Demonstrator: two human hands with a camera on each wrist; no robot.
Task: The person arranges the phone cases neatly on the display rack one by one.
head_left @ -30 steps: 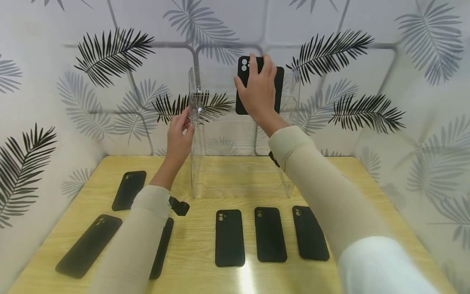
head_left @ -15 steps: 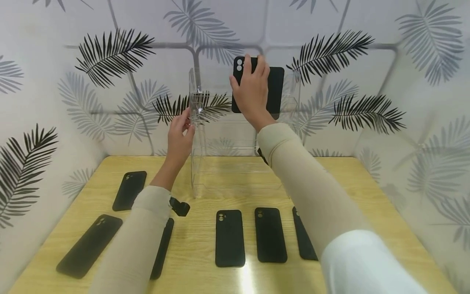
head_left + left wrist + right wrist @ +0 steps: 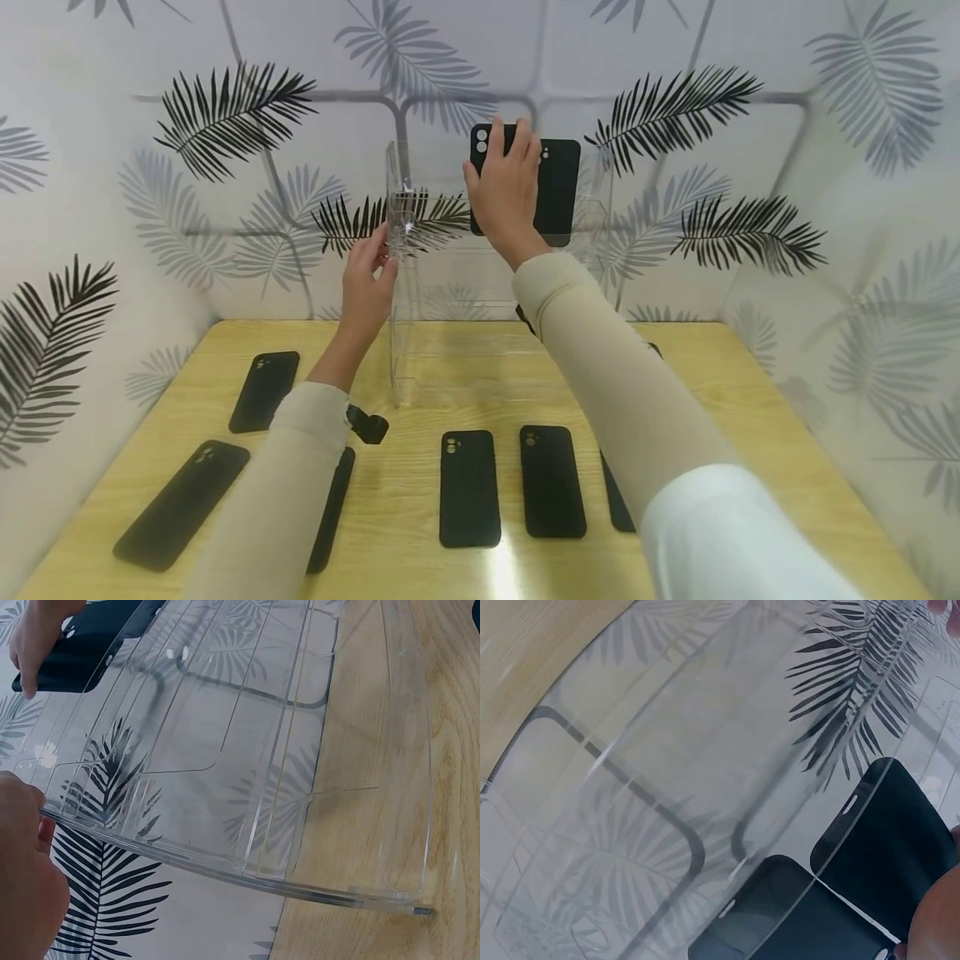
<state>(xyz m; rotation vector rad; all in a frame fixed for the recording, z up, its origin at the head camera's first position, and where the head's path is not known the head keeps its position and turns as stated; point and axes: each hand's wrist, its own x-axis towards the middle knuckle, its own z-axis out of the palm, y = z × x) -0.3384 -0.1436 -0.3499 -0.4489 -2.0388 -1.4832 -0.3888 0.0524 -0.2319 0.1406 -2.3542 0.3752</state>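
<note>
My right hand (image 3: 510, 187) grips a black phone case (image 3: 482, 157) from the front, fingers over its upper part and thumb at its left edge. The case stands upright at the top tier of a clear acrylic rack (image 3: 225, 876). Just to its right, a second black phone case (image 3: 557, 196) leans on the same tier, partly covered by my hand. Both cases (image 3: 900, 844) show through the clear plastic in the right wrist view, almost edge to edge. With my left hand (image 3: 365, 283) I pinch the rack's left side panel at about mid-height.
Several more phone cases lie on the wooden table (image 3: 405, 517): a front row with one case (image 3: 469, 492) and another (image 3: 553, 483), plus a case (image 3: 264, 392) and a case (image 3: 182, 504) at the left. My sleeves hide parts of others. A patterned wall (image 3: 465, 50) stands behind the rack.
My right hand has slid the held phone case left and slightly down, uncovering more of the case beside it. My left hand stays on the rack's side panel.
</note>
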